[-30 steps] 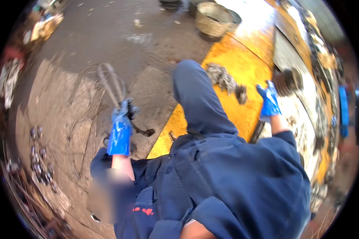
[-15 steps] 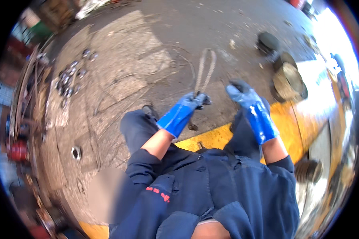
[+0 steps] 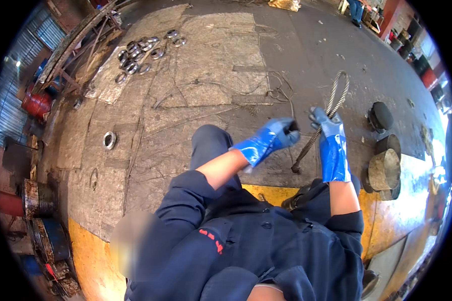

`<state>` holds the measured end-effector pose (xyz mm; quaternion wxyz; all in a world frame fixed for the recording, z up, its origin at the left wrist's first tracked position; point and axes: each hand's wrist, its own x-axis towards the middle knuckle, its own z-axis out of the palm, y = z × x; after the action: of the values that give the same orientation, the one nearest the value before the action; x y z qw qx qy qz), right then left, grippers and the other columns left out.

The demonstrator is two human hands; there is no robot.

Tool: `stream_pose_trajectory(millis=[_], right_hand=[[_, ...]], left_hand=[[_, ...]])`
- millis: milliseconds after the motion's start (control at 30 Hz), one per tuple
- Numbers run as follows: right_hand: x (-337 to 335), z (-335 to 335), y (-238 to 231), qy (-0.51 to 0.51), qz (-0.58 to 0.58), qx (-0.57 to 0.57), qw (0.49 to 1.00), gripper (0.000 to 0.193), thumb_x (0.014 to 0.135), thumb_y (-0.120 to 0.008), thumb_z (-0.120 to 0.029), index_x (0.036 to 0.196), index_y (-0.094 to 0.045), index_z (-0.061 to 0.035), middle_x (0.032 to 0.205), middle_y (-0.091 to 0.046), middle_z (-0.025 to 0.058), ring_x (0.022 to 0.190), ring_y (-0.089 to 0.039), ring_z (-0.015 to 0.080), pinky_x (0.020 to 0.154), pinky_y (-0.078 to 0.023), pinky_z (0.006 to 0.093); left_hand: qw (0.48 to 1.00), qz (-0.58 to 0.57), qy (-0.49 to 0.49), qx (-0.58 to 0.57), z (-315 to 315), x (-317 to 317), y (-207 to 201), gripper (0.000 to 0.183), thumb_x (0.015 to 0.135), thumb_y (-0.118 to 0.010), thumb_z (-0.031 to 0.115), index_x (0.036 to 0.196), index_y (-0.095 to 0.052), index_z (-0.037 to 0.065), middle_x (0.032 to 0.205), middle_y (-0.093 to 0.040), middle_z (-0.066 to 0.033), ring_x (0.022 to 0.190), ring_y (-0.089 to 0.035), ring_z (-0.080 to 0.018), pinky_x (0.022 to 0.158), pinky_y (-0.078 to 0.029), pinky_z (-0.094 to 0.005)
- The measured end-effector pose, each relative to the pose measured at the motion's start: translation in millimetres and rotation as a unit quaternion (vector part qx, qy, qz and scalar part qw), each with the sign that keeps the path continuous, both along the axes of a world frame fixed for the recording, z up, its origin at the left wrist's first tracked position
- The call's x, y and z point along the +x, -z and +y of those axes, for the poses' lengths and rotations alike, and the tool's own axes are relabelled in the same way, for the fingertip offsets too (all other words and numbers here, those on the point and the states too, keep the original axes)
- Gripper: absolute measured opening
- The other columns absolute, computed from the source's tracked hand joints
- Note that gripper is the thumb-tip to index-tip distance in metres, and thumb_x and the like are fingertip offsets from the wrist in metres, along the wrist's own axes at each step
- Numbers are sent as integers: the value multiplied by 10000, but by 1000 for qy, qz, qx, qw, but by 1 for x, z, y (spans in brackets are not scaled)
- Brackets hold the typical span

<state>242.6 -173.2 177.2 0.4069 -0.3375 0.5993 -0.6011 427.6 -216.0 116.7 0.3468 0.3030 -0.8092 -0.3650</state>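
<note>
A twisted steel wire rope is bent into a long loop [image 3: 340, 85] that rises past the fingers of my right hand [image 3: 329, 125], which is closed around it. The rope's darker lower end [image 3: 304, 153] hangs slantwise below that hand, down to the left. My left hand [image 3: 281, 134] is just left of the rope and apart from it, its fingers loosely curled with a gap to the thumb. Its palm side is dark and partly hidden, and nothing held shows there. Both hands wear blue coated gloves.
Several metal rings [image 3: 135, 54] lie grouped on worn floor sheeting, with a single ring [image 3: 109, 140] nearer on the left. A thin cable [image 3: 226, 89] trails across the floor. Round tins [image 3: 385, 168] and a dark round container [image 3: 381, 117] stand at right. Drums [image 3: 47, 238] line the left.
The wire rope has passed from my left hand to my right. My left hand has come off it, and my right hand has closed on it. The view has shifted.
</note>
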Motion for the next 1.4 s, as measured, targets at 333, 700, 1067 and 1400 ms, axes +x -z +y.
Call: stream_pose_trajectory(millis=[333, 700, 1067, 1400], right_hand=[[-113, -62, 118, 130, -160, 14, 978, 315, 963, -609, -362, 1122, -674, -98, 1056, -731, 112, 509, -438, 82, 443, -370, 265], [-120, -131, 220, 161, -436, 164, 870, 277, 1021, -543, -393, 1068, -673, -154, 791, -627, -31, 422, -349, 50, 406, -300, 237], [-85, -242, 126, 124, -254, 297, 912, 287, 970, -631, -378, 1059, -661, -107, 734, -575, -19, 437, -349, 69, 423, -288, 248], [-171, -317, -54, -195, 300, 288, 888, 209, 961, -599, -124, 1158, -635, -65, 696, -609, 36, 518, -544, 101, 431, -420, 261]], left_hand=[[960, -71, -29, 269, -101, -16, 53, 235, 936, -623, 274, 959, -681, 48, 796, -668, -110, 739, -605, -137, 710, -510, -347], [919, -44, -40, 389, -188, -81, 101, 170, 947, -633, 168, 1066, -686, 60, 961, -691, -44, 838, -620, -141, 740, -500, -291], [771, 194, -189, 576, -205, -13, 133, 322, 1037, -550, 232, 1255, -629, 10, 1051, -706, -89, 930, -653, -117, 782, -502, -226], [710, 303, -376, 513, -263, 135, 40, 233, 933, -587, 46, 1138, -644, -47, 956, -705, -120, 788, -660, -138, 701, -524, -230]])
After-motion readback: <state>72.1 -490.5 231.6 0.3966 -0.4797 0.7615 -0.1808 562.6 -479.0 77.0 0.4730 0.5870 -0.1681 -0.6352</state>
